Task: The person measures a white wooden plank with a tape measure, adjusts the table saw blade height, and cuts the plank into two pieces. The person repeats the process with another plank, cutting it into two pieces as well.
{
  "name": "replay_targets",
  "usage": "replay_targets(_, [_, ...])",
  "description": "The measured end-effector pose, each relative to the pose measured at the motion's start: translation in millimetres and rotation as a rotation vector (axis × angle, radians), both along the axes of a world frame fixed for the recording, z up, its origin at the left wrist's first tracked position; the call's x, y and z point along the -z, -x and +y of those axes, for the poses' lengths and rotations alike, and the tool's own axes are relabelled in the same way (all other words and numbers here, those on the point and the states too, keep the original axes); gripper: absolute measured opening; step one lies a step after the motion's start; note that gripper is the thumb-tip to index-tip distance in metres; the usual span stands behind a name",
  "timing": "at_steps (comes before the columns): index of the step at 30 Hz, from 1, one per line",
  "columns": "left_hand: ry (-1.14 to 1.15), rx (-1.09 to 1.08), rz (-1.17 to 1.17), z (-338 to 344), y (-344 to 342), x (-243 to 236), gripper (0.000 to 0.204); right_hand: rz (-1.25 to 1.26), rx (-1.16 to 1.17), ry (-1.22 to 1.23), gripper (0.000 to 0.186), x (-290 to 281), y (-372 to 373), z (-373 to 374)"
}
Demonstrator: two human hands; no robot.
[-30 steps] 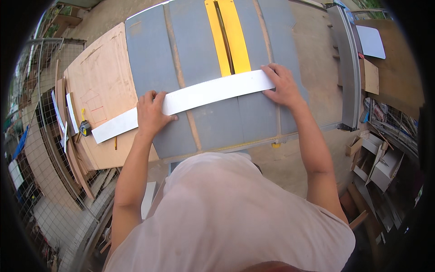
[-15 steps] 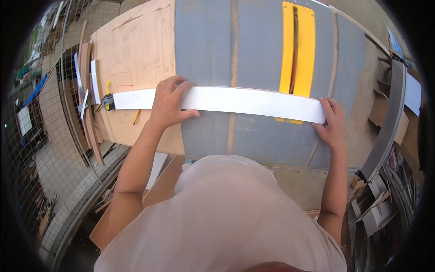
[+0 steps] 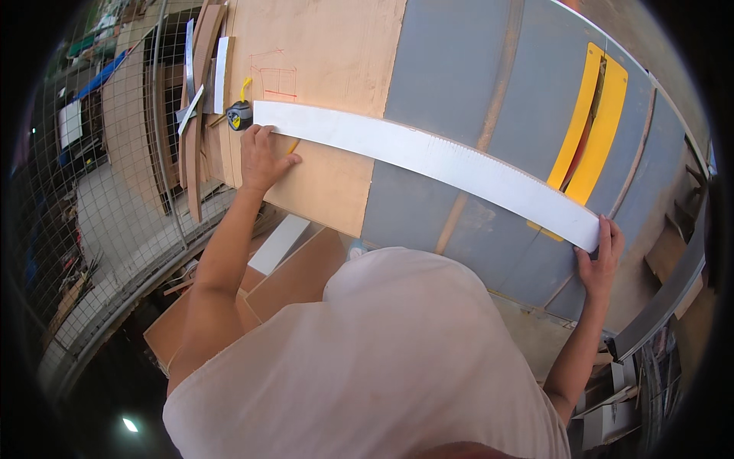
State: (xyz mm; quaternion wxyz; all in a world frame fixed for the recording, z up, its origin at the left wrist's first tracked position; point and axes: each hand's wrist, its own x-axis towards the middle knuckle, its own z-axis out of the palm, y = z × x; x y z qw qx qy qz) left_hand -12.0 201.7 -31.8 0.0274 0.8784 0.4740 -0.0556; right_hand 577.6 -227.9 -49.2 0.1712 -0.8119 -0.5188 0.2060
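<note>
A long white board strip [image 3: 428, 153] lies slantwise over the wooden panel [image 3: 329, 53] and the grey saw table [image 3: 443, 69]. My left hand [image 3: 264, 161] is at its left end, fingertips on the near edge and thumb spread away over the wood. At the other end my right hand [image 3: 600, 256] grips the strip, fingers at the end edge and thumb on the near side. A grey and yellow tape measure [image 3: 239, 115] sits just beyond the strip's left end. Beside my left thumb a yellow pencil [image 3: 293, 146] pokes out, partly covered by the strip.
A yellow insert [image 3: 608, 107] with a dark slot is set in the saw table; the strip crosses its near part. Wood offcuts [image 3: 200, 99] lie along the panel's left edge, by a wire mesh fence [image 3: 130, 115]. Brown boards [image 3: 298, 275] stand below the near edge.
My left hand has moved along the strip from its middle to its left end. The view has turned, so the table and strip appear more slanted. My right hand stays at the right end.
</note>
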Motion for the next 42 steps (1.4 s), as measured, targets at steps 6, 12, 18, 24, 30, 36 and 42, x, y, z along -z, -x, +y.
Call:
replay_targets(6, [0.084, -0.255, 0.027, -23, 49, 12, 0.022, -0.019, 0.007, 0.031, 0.084, 2, -2, 1])
replay_targets(12, [-0.083, -0.575, 0.145, 7, 104, 2, 0.019, -0.009, 0.006, -0.010, 0.084, 2, 1, 3])
replay_targets(18, [-0.225, -0.679, -0.291, 37, 91, 20, 0.032, -0.070, 0.015, 0.083, 0.083, -9, 4, 4])
replay_targets(24, [-0.169, -0.203, -0.209, 60, 68, 22, 0.051, -0.053, 0.016, 0.021, 0.086, -8, 10, 8])
replay_targets(30, [-0.352, -0.238, -0.018, 68, 22, 6, 0.060, -0.092, -0.011, -0.067, 0.087, -6, 2, 3])
replay_targets(36, [0.126, 0.414, -0.097, -14, -107, -19, 0.094, -0.086, -0.027, -0.085, 0.081, -7, -3, 8])
replay_targets(42, [0.298, 0.366, -0.053, -29, -170, -14, 0.095, -0.063, -0.045, -0.095, 0.080, -9, -7, 10])
